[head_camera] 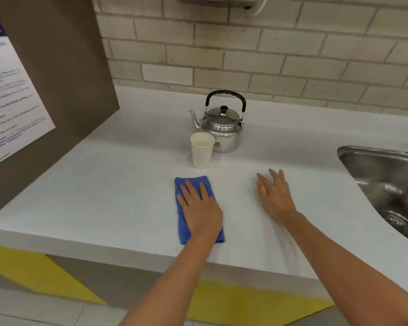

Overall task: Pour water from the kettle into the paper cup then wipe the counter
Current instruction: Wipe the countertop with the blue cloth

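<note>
A metal kettle (223,127) with a black handle stands upright near the back of the white counter (118,184). Just in front of it, touching or nearly touching, is a white paper cup (201,150) with water in it. A folded blue cloth (181,217) lies on the counter in front of the cup. My left hand (201,212) presses flat on the cloth with the fingers spread. To the right of the cloth, my right hand (275,196) rests flat and open on the bare counter, holding nothing.
A steel sink (386,184) is set into the counter at the right. A brown side panel with a printed notice (7,102) walls off the left. A brick wall runs behind the kettle. The counter's front edge is just below my wrists.
</note>
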Motion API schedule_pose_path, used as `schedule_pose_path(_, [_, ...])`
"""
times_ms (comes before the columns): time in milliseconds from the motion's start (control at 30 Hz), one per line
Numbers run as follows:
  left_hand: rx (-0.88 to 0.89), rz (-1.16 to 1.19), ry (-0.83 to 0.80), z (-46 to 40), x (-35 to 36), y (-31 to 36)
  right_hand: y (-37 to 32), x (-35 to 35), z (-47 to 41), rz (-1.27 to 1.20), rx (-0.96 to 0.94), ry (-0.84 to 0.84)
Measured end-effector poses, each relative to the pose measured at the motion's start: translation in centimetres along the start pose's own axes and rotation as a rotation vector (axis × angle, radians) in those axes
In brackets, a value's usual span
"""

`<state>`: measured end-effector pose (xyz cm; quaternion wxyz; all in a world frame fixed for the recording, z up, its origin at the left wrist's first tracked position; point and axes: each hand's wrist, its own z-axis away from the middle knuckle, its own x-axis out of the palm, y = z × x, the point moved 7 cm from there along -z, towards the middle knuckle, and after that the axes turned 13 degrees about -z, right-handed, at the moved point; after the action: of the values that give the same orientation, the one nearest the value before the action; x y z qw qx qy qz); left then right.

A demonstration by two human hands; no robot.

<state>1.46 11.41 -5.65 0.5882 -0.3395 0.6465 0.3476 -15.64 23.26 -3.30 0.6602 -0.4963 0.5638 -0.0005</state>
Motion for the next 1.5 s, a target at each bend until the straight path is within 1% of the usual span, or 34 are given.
schedule_pose_path(67, [0.134, 0.016, -0.041, 2.1, 0.1, 5.6, 1.6, -1.6, 0.0, 0.014, 0.023, 0.016])
schedule_pose_path(100, [0.187, 0.018, -0.054, 2.5, 0.2, 7.1, 2.4, -2.3, 0.0, 0.03, 0.038, 0.015])
schedule_pose_path(167, [0.23, 0.028, -0.06, 2.2, 0.5, 6.8, 4.0, -3.4, -0.4, 0.091, 0.062, -0.016])
schedule_pose_path(200, [0.21, 0.031, -0.051, 1.8, 0.5, 5.3, 4.7, -3.7, -0.6, 0.119, 0.072, -0.041])
schedule_pose_path(333, [-0.009, 0.051, 0.001, -0.1, -0.4, -2.3, 6.9, -4.3, -1.5, 0.193, 0.083, -0.135])
schedule_pose_path(400, [-0.041, 0.042, 0.004, -0.2, -0.6, -3.5, 7.5, -4.3, -1.9, 0.256, 0.06, -0.171])
schedule_pose_path(500, [-0.136, 0.007, 0.014, 0.9, -0.1, -2.0, 8.2, -4.4, -2.3, 0.294, 0.007, -0.177])
schedule_pose_path(567, [-0.198, -0.023, 0.027, 1.9, 0.0, 1.2, 8.4, -4.4, -2.7, 0.281, -0.034, -0.166])
schedule_pose_path(600, [-0.194, -0.036, 0.033, 2.0, -0.1, 3.7, 8.6, -4.5, -3.1, 0.262, -0.044, -0.162])
schedule_pose_path(667, [-0.122, -0.028, 0.028, 1.6, -0.1, 9.5, 9.1, -4.9, -4.0, 0.221, -0.039, -0.145])
schedule_pose_path(733, [0.024, -0.012, -0.003, 1.0, 0.2, 15.2, 10.1, -5.9, -5.3, 0.207, -0.011, -0.113])
schedule_pose_path(767, [0.118, -0.012, -0.022, 0.9, 0.4, 17.0, 10.6, -6.4, -5.9, 0.204, 0.008, -0.101])
schedule_pose_path(833, [0.264, -0.003, -0.037, 1.0, 1.1, 17.7, 11.4, -6.8, -6.9, 0.212, 0.019, -0.087])
schedule_pose_path(867, [0.283, 0.015, -0.014, 1.0, 1.4, 16.9, 11.6, -6.8, -7.3, 0.219, 0.015, -0.093])
schedule_pose_path(933, [0.238, 0.02, 0.036, 0.2, 1.6, 14.2, 11.8, -6.3, -8.0, 0.24, 0.014, -0.126])
schedule_pose_path(1033, [0.159, -0.035, 0.029, -3.3, 1.9, 12.9, 12.1, -5.9, -8.1, 0.273, -0.017, -0.118])
schedule_pose_path(1100, [0.14, -0.042, 0.028, -6.7, 1.5, 14.6, 12.3, -6.0, -8.3, 0.265, -0.039, -0.086])
schedule_pose_path(1200, [0.138, -0.02, -0.006, -11.5, 1.6, 19.4, 12.7, -5.9, -8.4, 0.242, -0.049, -0.061])
schedule_pose_path(1267, [0.177, -0.014, -0.054, -13.4, 1.9, 23.2, 12.9, -5.8, -8.5, 0.196, -0.056, -0.041])
schedule_pose_path(1333, [0.237, -0.021, -0.074, -13.6, 2.1, 25.6, 13.0, -6.0, -8.6, 0.116, -0.054, -0.018])
schedule_pose_path(1400, [0.324, -0.03, -0.026, -11.9, 1.8, 26.2, 12.9, -6.3, -8.6, 0.053, -0.047, 0.01])
schedule_pose_path(1500, [0.419, 0.07, 0.059, -6.4, 1.9, 25.1, 12.6, -6.6, -8.5, 0.034, -0.053, 0.035])
